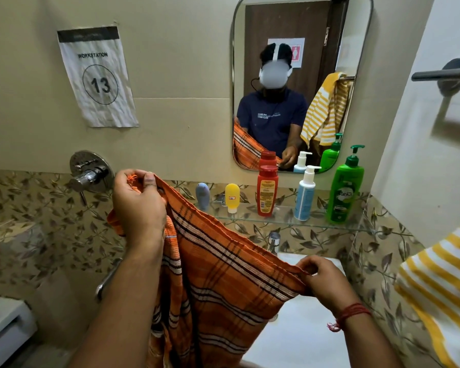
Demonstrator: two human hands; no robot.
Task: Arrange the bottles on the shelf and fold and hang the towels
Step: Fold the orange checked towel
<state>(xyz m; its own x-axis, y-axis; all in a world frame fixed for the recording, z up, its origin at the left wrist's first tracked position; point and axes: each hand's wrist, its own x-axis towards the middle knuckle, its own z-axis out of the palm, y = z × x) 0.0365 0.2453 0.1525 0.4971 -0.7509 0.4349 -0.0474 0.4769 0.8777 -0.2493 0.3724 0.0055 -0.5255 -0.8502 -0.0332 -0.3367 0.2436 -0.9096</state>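
While the left hand (140,208) pinches 1 fringed corner of the orange striped towel (218,282) high, the right hand (327,280) grips the opposite corner lower, over the sink (300,341). On the glass shelf (282,217), left end to right end: grey tube (203,195), yellow tube (232,197), red bottle (267,191), white pump bottle (305,196), green "Vatika" bottle (346,187). Wall sign (97,78) reads "WORKSTATION 13". A yellow striped towel (441,288) hangs at the right.

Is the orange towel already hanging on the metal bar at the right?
No, both the left hand and right hand hold the orange towel stretched above the sink, while the metal bar is bare.
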